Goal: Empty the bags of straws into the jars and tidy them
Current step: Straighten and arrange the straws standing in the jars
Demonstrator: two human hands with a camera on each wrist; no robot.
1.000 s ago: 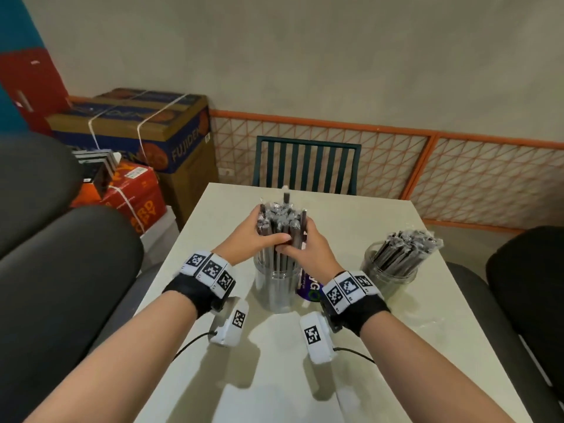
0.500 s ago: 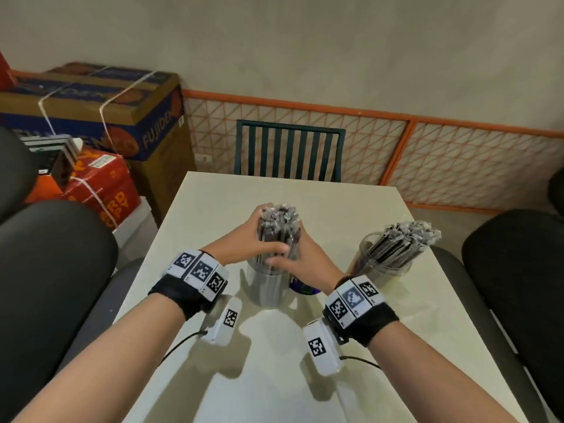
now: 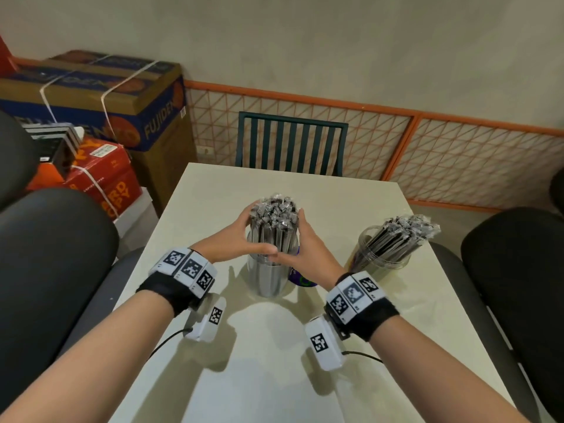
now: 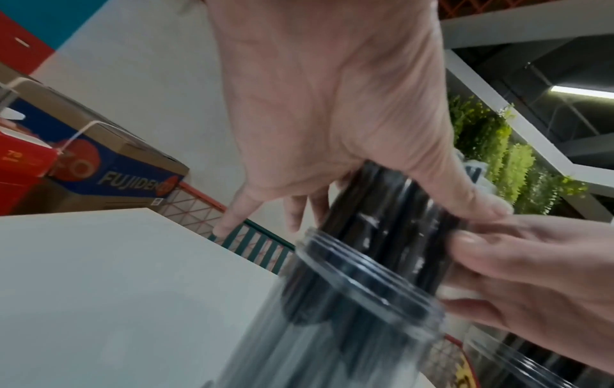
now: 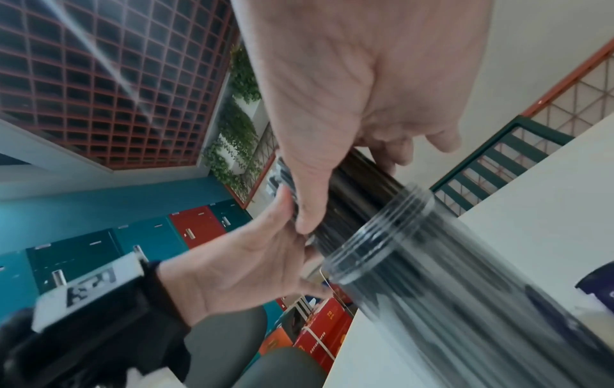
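A clear jar (image 3: pixel 268 277) stands at the middle of the white table (image 3: pixel 351 190). A bundle of black wrapped straws (image 3: pixel 274 216) stands upright in it, tops bunched fairly level. My left hand (image 3: pixel 242 236) and right hand (image 3: pixel 306 241) wrap round the bundle just above the jar's rim, thumbs meeting in front. The left wrist view shows my left hand (image 4: pixel 332 118) curled on the straws (image 4: pixel 382 223) over the jar mouth (image 4: pixel 349 294). In the right wrist view, my right hand (image 5: pixel 349 105) grips the same straws (image 5: pixel 352 189).
A second clear jar (image 3: pixel 380 257) at the right holds straws (image 3: pixel 403 232) that lean right. A purple item (image 3: pixel 300 279) lies behind the middle jar. A green chair (image 3: pixel 291 148) faces me; black chairs (image 3: pixel 45 254) flank the table. Boxes (image 3: pixel 100 96) are stacked left.
A straw that stuck up above the bundle is now level with the rest. My right hand has shifted from the front to the bundle's right side. The view has drifted.
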